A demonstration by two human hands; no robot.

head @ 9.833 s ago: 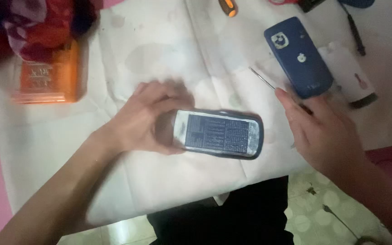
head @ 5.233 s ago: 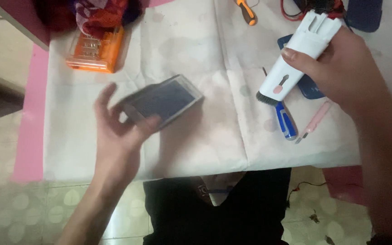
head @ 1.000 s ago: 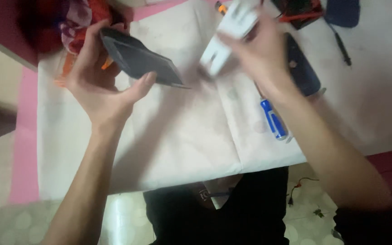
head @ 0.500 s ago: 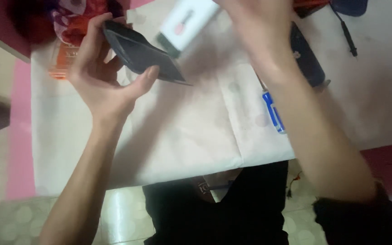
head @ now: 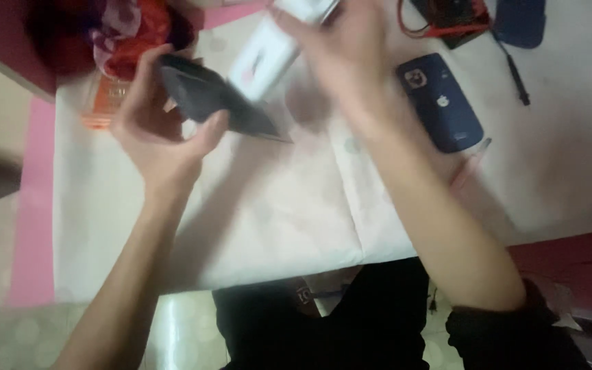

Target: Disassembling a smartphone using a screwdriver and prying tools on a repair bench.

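My left hand (head: 155, 130) sits in the upper left of the frame, its grip pinching a dark phone (head: 217, 103), thumb under the near edge and fingers curled over the far one, so the phone is tilted and lifted off the counter (head: 262, 205). My right hand (head: 344, 58), blurred at top centre, is closed on a white tool (head: 268, 58) angled down with its end at the phone's upper edge. To the right a blue phone (head: 440, 103) lies flat on the white sheet, a thin pink stick just beside it. An orange box (head: 104, 103) sits behind my left hand. I judge the work mid-way: the phone is still shut, tool only just applied.
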